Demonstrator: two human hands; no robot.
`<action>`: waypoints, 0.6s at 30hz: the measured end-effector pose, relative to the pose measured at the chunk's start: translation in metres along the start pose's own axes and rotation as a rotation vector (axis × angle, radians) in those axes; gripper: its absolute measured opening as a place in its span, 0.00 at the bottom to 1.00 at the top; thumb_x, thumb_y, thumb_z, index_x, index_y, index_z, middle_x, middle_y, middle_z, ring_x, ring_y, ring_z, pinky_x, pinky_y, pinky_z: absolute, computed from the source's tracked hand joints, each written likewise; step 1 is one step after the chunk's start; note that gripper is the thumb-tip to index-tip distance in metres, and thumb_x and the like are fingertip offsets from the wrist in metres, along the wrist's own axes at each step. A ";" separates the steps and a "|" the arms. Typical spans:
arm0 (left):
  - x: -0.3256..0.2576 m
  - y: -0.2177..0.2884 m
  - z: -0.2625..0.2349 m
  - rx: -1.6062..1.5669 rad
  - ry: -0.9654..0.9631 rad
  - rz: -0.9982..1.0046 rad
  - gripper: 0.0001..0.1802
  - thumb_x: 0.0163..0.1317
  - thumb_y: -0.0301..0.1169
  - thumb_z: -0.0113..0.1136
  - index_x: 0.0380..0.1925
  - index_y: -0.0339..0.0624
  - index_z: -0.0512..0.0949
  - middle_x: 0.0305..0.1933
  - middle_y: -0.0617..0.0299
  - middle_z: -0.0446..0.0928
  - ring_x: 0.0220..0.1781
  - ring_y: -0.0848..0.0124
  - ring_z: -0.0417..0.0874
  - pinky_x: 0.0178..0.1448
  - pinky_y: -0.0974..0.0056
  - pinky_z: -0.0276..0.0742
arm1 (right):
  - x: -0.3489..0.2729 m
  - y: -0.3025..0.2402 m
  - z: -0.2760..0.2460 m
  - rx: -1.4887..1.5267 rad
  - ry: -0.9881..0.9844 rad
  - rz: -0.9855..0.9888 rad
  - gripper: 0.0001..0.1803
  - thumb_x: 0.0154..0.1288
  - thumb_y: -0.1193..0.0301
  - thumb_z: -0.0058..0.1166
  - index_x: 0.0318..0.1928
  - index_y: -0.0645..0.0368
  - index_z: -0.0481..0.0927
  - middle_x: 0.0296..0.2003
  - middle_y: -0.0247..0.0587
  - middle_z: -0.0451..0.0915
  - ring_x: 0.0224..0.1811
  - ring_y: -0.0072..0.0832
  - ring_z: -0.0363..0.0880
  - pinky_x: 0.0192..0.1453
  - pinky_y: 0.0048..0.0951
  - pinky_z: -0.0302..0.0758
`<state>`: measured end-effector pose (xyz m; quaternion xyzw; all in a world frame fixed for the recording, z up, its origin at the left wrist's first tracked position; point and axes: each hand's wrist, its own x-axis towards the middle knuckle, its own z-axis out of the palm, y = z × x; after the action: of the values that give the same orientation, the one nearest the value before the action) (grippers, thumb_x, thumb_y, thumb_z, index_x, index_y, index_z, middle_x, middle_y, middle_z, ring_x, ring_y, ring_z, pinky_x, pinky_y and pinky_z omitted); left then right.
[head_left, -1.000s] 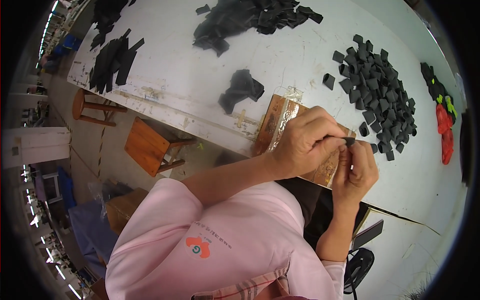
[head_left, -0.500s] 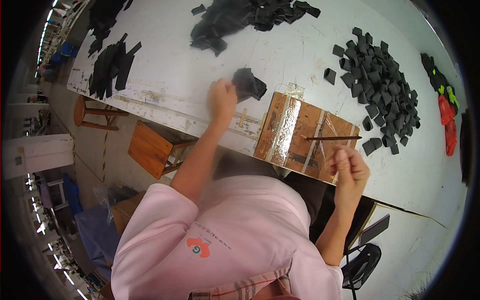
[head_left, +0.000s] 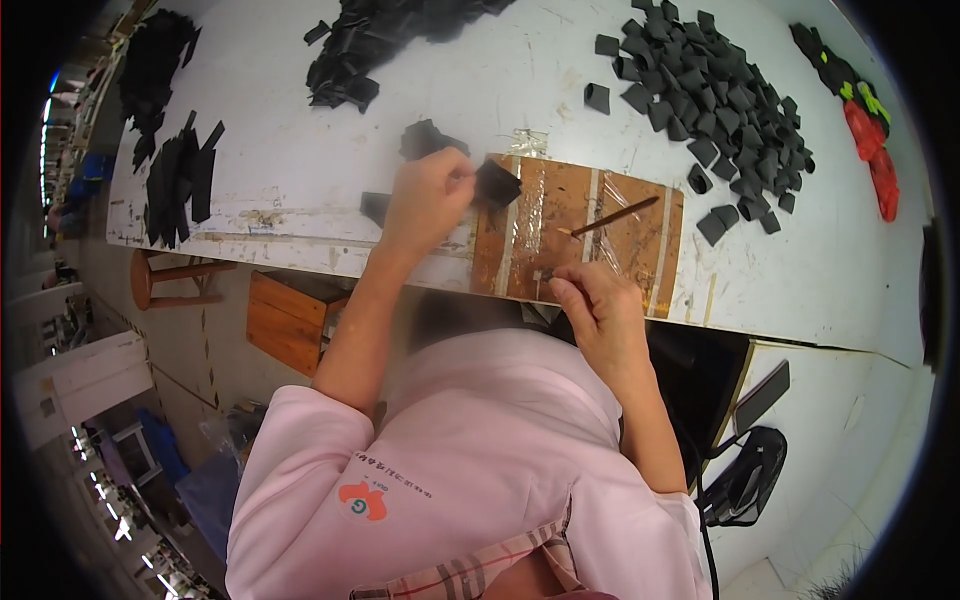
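My left hand (head_left: pixel 428 198) is closed in a pinch on a small black fabric piece (head_left: pixel 498 184), held over the left edge of a brown taped board (head_left: pixel 640 245). Beyond that hand a dark bunch of fabric (head_left: pixel 430 138) lies on the table, and another black strip (head_left: pixel 375 206) shows at its left. At the board's near edge my right hand (head_left: pixel 608 315) has thumb and fingers pressed together. Whatever is between those fingertips, if anything, is too small to name. A thin brown pencil-like stick (head_left: pixel 615 216) lies slanted across the board.
A heap of small black folded loops (head_left: pixel 725 110) covers the right of the white table (head_left: pixel 300 140). Black fabric heaps (head_left: pixel 365 50) and strips (head_left: pixel 182 185) lie farther back and left. Stools (head_left: pixel 290 315) stand by the left front edge. A red and black bundle (head_left: pixel 868 138) lies far right.
My left hand has brought a black piece away from the bunch to the board. My right hand has moved left along the board's near side. The stick now slants more; the whole view has shifted.
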<state>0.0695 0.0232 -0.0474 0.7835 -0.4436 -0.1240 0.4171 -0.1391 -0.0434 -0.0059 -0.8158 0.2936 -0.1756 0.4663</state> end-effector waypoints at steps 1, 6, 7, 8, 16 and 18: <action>-0.001 0.003 0.001 0.016 -0.074 -0.025 0.01 0.48 0.21 0.54 0.22 0.35 0.73 0.18 0.66 0.72 0.16 0.82 0.65 0.20 0.75 0.60 | 0.000 0.002 0.001 -0.024 -0.022 0.012 0.06 0.55 0.73 0.50 0.29 0.65 0.74 0.25 0.47 0.75 0.25 0.41 0.74 0.29 0.32 0.70; 0.007 0.003 0.012 0.033 -0.101 0.145 0.01 0.46 0.21 0.54 0.21 0.36 0.73 0.20 0.68 0.74 0.14 0.84 0.62 0.18 0.75 0.58 | -0.003 0.008 0.003 -0.032 -0.026 0.021 0.07 0.55 0.73 0.50 0.29 0.65 0.74 0.25 0.48 0.75 0.25 0.42 0.74 0.28 0.33 0.70; 0.008 0.007 0.013 -0.023 -0.091 0.165 0.01 0.46 0.21 0.54 0.21 0.36 0.73 0.20 0.68 0.74 0.13 0.85 0.61 0.18 0.75 0.57 | -0.004 0.008 0.002 -0.034 -0.014 0.035 0.07 0.55 0.73 0.50 0.29 0.65 0.74 0.24 0.48 0.75 0.25 0.42 0.74 0.28 0.33 0.70; 0.008 0.012 0.012 -0.024 -0.096 0.172 0.01 0.46 0.21 0.54 0.21 0.36 0.73 0.20 0.68 0.74 0.13 0.85 0.61 0.18 0.75 0.57 | -0.006 0.007 0.001 -0.035 0.000 0.048 0.07 0.55 0.73 0.50 0.28 0.65 0.74 0.24 0.48 0.74 0.24 0.41 0.74 0.27 0.33 0.69; 0.004 0.038 0.016 -0.245 -0.374 0.060 0.03 0.46 0.20 0.53 0.18 0.36 0.70 0.13 0.71 0.67 0.14 0.87 0.62 0.18 0.78 0.56 | -0.006 0.016 0.006 -0.244 0.232 0.028 0.15 0.54 0.64 0.54 0.34 0.64 0.73 0.24 0.43 0.73 0.23 0.39 0.73 0.25 0.34 0.68; 0.002 0.037 0.018 -0.267 -0.443 0.050 0.03 0.46 0.20 0.53 0.18 0.36 0.70 0.13 0.72 0.66 0.14 0.87 0.62 0.18 0.78 0.56 | -0.006 0.020 0.008 -0.278 0.244 0.026 0.17 0.53 0.62 0.54 0.36 0.64 0.73 0.24 0.43 0.73 0.23 0.38 0.73 0.25 0.34 0.68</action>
<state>0.0382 0.0019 -0.0298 0.6640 -0.5232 -0.3397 0.4123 -0.1454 -0.0418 -0.0277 -0.8412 0.3797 -0.2249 0.3124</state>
